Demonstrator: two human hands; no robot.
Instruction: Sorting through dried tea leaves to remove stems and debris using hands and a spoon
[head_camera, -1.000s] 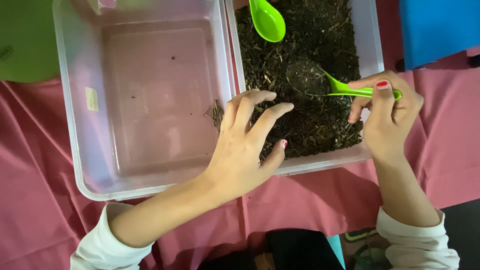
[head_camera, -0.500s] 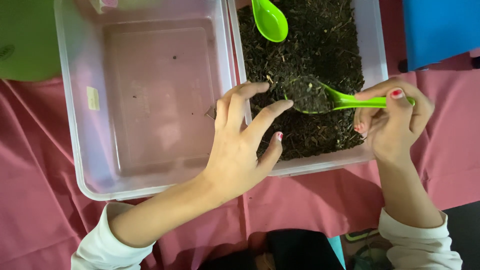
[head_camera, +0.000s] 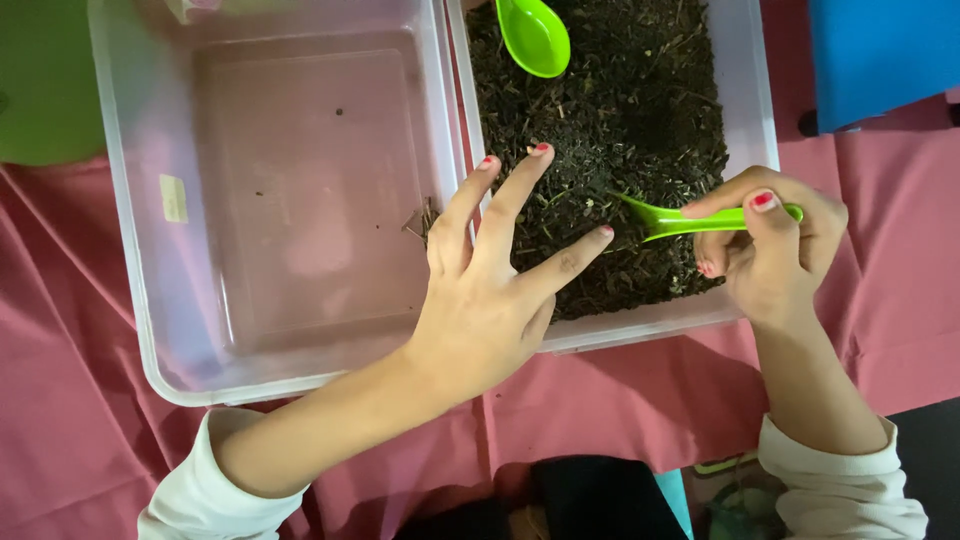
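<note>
While the head view looks straight down, left hand (head_camera: 490, 290) lies flat, fingers (head_camera: 510, 195) spread, across the touching rims of two clear bins and onto the soil (head_camera: 640, 110). Right hand (head_camera: 775, 250) pinches the handle of a green scoop (head_camera: 690, 220); scoop bowl sunk in soil, tilted, near the right bin's (head_camera: 745, 120) front wall. Second green scoop (head_camera: 535, 35) rests on soil at the far edge. Left bin (head_camera: 130, 250) holds only a few crumbs. Pink cloth (head_camera: 60, 400) underneath; blue object (head_camera: 880, 55) top right.
</note>
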